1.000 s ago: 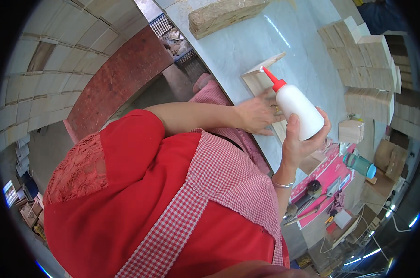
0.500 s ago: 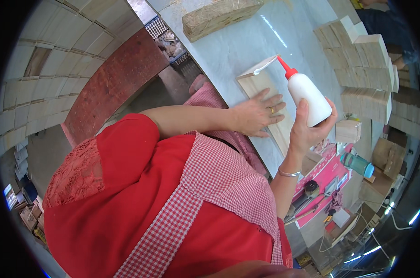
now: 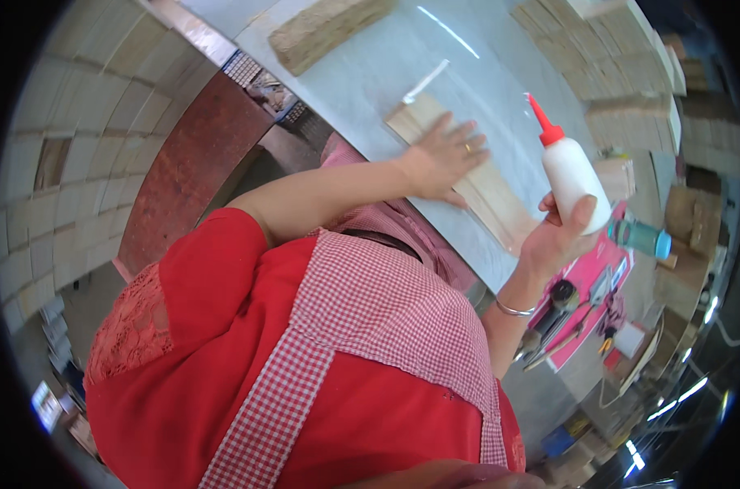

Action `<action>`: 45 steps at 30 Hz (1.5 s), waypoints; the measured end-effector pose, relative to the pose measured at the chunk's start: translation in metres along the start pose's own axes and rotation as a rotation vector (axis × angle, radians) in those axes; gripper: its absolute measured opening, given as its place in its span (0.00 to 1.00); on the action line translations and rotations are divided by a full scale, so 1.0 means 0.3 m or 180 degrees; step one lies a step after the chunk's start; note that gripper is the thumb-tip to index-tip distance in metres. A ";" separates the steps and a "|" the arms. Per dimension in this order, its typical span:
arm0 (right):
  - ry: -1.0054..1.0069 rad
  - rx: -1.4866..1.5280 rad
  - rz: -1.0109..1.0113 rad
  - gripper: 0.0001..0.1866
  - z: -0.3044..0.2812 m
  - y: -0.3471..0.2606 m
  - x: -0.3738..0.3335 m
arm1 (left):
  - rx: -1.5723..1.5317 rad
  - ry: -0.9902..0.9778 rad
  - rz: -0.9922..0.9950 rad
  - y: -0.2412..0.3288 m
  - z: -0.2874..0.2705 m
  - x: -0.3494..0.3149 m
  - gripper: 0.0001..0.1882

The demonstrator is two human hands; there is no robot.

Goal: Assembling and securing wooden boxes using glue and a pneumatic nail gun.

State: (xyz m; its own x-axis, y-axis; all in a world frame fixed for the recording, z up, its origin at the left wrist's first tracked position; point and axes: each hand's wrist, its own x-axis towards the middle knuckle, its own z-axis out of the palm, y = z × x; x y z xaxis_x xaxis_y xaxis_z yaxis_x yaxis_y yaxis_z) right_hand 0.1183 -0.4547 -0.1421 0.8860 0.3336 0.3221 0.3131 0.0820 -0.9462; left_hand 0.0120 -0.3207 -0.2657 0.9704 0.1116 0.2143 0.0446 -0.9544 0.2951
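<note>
A pale wooden board (image 3: 494,202) lies slantwise on the light worktable (image 3: 362,90). Along its far end runs a white strip (image 3: 425,82) that looks like glue. My left hand (image 3: 445,161), wearing a ring, rests on the board with its fingers spread. To the right, my right hand (image 3: 561,232) is wrapped round the lower part of a white glue bottle (image 3: 576,181). Its red nozzle points up and away, apart from the board. A bangle sits on my right wrist.
A thick wooden block (image 3: 325,34) lies at the table's far left. Wood pieces are stacked at the right (image 3: 614,69) and in a wall at the left (image 3: 92,114). A pink mat (image 3: 586,281) holds tools, near a teal bottle (image 3: 643,239). A reddish bench (image 3: 190,155) stands left.
The glue bottle has moved right and nearer, its nozzle leaving the board's end and tipping more upright. My left hand stays on the board. The whole view has shifted slightly.
</note>
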 end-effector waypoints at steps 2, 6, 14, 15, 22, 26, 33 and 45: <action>0.0214 -0.0043 -0.0053 0.28 -0.113 -0.018 -0.004 | 0.0046 -0.0283 0.0012 -0.034 -0.025 0.025 0.45; 0.0483 -0.0284 -0.0100 0.28 -0.354 -0.066 -0.041 | 0.0203 -0.0041 0.0204 -0.162 -0.024 -0.004 0.45; 0.0624 -0.1082 -0.0110 0.35 -0.603 -0.046 -0.168 | 0.0409 -0.0079 0.0250 -0.219 -0.065 -0.007 0.45; 0.0547 -0.1136 -0.0102 0.34 -0.591 -0.055 -0.178 | 0.0421 -0.0095 0.0273 -0.217 -0.066 -0.006 0.45; 0.0176 -0.1279 -0.0019 0.31 -0.591 -0.054 -0.187 | 0.0390 -0.0175 0.0170 -0.205 -0.079 -0.006 0.46; 0.0216 -0.1325 -0.0083 0.29 -0.575 -0.054 -0.164 | 0.0384 -0.0088 0.0194 -0.211 -0.079 -0.005 0.44; 0.0384 -0.1516 -0.0556 0.26 -0.540 0.003 -0.097 | 0.0337 -0.0248 0.0100 -0.193 -0.083 -0.021 0.46; 0.0369 -0.1338 -0.0400 0.25 -0.569 0.022 -0.070 | 0.0258 -0.0305 0.0114 -0.188 -0.099 0.018 0.47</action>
State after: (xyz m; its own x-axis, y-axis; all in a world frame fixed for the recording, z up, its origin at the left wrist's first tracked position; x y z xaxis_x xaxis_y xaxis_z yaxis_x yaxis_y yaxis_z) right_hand 0.1602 -0.6215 -0.1495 0.8571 0.2362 0.4578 0.5112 -0.2813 -0.8121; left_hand 0.0078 -0.2582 -0.2536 0.9898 0.0538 0.1323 0.0247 -0.9770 0.2120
